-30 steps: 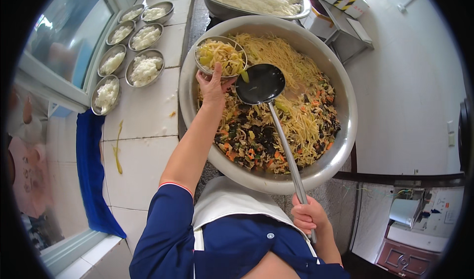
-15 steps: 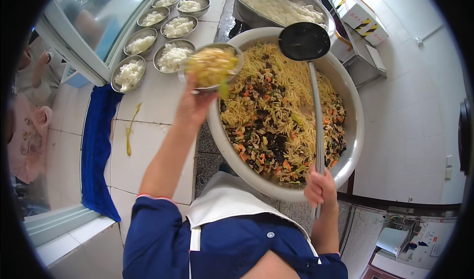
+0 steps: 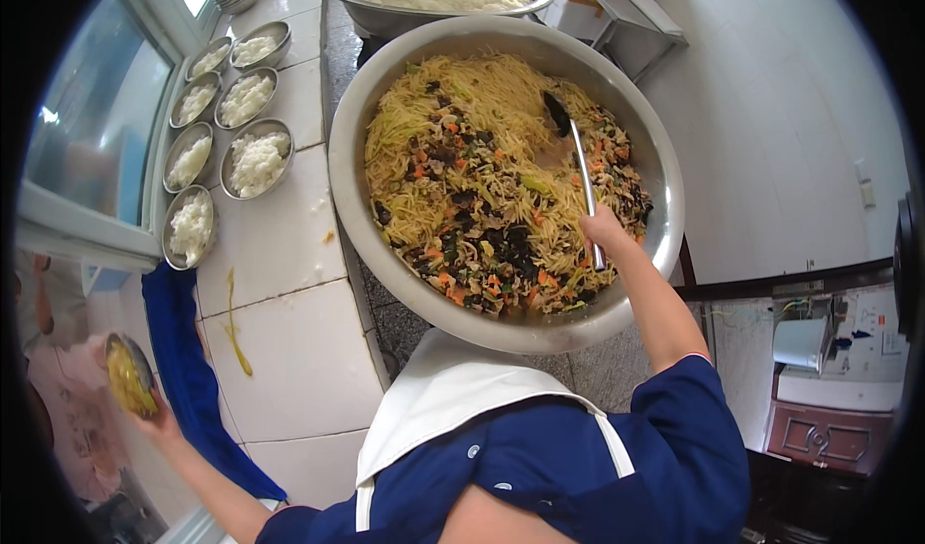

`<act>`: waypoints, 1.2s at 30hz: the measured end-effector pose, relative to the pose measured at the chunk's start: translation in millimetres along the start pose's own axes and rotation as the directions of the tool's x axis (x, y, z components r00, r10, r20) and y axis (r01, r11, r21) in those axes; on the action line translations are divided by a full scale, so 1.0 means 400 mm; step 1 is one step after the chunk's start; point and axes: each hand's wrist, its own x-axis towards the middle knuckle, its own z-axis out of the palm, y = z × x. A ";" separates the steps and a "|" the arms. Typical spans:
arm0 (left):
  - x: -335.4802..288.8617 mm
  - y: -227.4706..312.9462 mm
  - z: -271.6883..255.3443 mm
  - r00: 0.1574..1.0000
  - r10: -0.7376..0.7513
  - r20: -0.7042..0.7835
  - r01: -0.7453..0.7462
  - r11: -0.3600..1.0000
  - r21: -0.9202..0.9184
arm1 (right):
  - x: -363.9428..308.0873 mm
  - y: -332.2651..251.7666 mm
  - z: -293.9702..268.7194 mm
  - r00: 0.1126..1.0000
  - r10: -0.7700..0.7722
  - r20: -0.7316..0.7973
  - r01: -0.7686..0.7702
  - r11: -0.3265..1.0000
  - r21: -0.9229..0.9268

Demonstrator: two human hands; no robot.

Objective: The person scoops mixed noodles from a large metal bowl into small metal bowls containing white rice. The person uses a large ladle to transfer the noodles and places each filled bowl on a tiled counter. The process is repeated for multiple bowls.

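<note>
The left hand (image 3: 159, 426) grips a filled small bowl (image 3: 130, 378), held out past the table (image 3: 289, 351) edge and tilted; noodles could slide off. The right hand (image 3: 602, 231) is closed around the ladle (image 3: 578, 173) resting in the big basin (image 3: 385, 255); a loose grip could flick food out.

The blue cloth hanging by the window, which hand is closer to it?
Left. The left hand holds a filled bowl right beside the blue cloth; the right hand grips the ladle over the big pan, far across.

Filled metal bowl (image 3: 128, 378) held tilted, far left; ladle (image 3: 576, 163) in noodles.
</note>
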 end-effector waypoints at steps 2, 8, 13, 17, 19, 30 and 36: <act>0.020 0.030 -0.089 0.999 -0.043 -0.010 0.042 0.998 -0.041 | -0.076 -0.025 0.003 0.997 -0.031 0.073 0.046 0.978 -0.203; 0.082 0.112 -0.208 1.000 -0.013 0.016 0.014 0.997 -0.079 | -0.200 -0.035 -0.096 0.996 0.085 0.005 -0.082 0.969 -0.233; 0.140 0.207 -0.247 0.842 0.482 0.243 -0.540 0.766 0.350 | -0.104 -0.019 -0.009 0.950 0.230 0.211 -0.298 0.870 0.392; 0.112 0.062 -0.018 0.919 0.146 -0.366 -0.134 0.989 0.058 | -0.119 0.027 0.103 0.814 0.087 0.574 -0.526 0.530 0.665; 0.071 -0.137 0.149 0.984 -0.053 -0.170 0.065 0.996 0.064 | -0.147 0.057 0.141 0.833 0.033 0.553 -0.532 0.323 0.783; -0.085 -0.720 0.814 0.779 -0.609 0.149 0.569 0.787 0.237 | -0.166 -0.025 -0.038 0.971 0.185 0.149 -0.219 0.940 0.262; 0.006 -0.842 0.801 0.761 -0.637 0.122 0.632 0.771 0.076 | -0.341 -0.001 -0.129 0.854 0.398 0.336 -0.468 0.869 0.162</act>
